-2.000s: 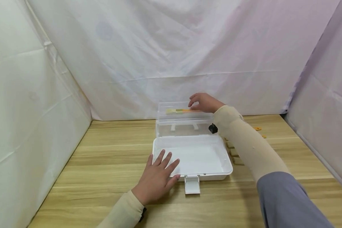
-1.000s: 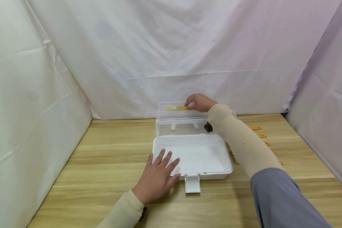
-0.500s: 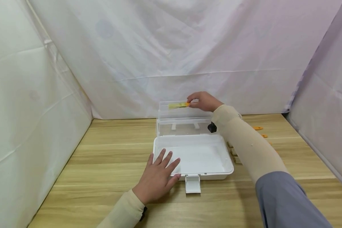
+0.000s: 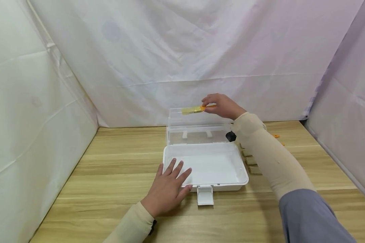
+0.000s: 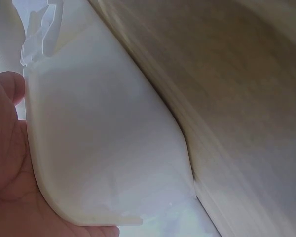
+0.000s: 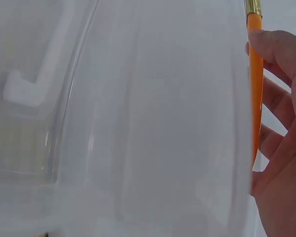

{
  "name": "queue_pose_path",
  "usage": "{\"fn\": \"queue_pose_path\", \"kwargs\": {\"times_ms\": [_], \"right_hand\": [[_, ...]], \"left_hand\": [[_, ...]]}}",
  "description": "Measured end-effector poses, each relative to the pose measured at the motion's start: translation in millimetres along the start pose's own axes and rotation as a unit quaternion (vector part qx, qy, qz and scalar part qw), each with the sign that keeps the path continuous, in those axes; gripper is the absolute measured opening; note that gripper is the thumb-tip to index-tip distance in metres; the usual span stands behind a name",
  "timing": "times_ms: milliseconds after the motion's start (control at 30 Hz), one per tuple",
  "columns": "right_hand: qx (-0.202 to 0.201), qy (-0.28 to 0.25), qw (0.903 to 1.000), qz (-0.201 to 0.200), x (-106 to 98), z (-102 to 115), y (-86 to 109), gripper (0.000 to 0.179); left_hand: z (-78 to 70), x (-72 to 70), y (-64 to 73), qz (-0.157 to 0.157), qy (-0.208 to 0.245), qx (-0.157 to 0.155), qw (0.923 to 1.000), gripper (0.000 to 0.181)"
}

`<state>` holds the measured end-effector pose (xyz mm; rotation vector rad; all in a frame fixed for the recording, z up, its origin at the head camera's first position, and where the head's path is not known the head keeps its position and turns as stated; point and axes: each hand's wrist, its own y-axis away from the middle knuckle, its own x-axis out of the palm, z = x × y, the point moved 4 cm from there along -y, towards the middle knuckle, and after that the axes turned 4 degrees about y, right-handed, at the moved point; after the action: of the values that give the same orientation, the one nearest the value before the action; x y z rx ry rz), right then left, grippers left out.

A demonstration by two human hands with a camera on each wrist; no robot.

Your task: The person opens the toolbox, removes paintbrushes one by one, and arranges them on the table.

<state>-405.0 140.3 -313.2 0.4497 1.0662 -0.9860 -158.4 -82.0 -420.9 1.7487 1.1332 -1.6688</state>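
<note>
A paintbrush with pale bristles, a gold ferrule and an orange handle is pinched between the thumb and fingers of my right hand. It overlaps the upper part of the raised clear lid in the head view. In the right wrist view the orange handle runs along the lid's edge. My left hand, fingers spread, rests on the front left corner of the white plastic box. Its palm lies at the box's rim in the left wrist view.
Several more paintbrushes lie on the wooden table right of the box, partly hidden by my right arm. A white latch hangs off the box's front. White cloth walls stand at the back and both sides.
Over the last second my right hand has lifted the paintbrush up and to the right, from within the lid to its top edge. My left hand has stayed in place.
</note>
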Motion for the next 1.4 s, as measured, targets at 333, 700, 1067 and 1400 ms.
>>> {"fn": "queue_pose_path", "kwargs": {"times_ms": [333,700,1067,1400], "right_hand": [[-0.049,0.037,0.9979,-0.023,-9.4,6.9,27.9,0.023],[-0.106,0.051,0.9907,-0.068,-14.3,7.1,66.6,0.023],[-0.127,0.068,0.9853,-0.092,-11.1,2.7,106.8,0.019],[-0.134,0.072,0.9828,-0.105,1.0,-8.4,143.4,0.021]], "left_hand": [[2.0,-0.1,0.0,0.005,0.0,-0.002,1.0,0.055],[2.7,-0.1,-0.4,0.01,0.007,-0.004,0.9999,0.055],[5.1,-1.7,-1.7,0.003,0.01,0.0,0.9999,0.054],[4.5,-3.2,-1.2,0.004,0.02,-0.003,0.9998,0.054]]}}
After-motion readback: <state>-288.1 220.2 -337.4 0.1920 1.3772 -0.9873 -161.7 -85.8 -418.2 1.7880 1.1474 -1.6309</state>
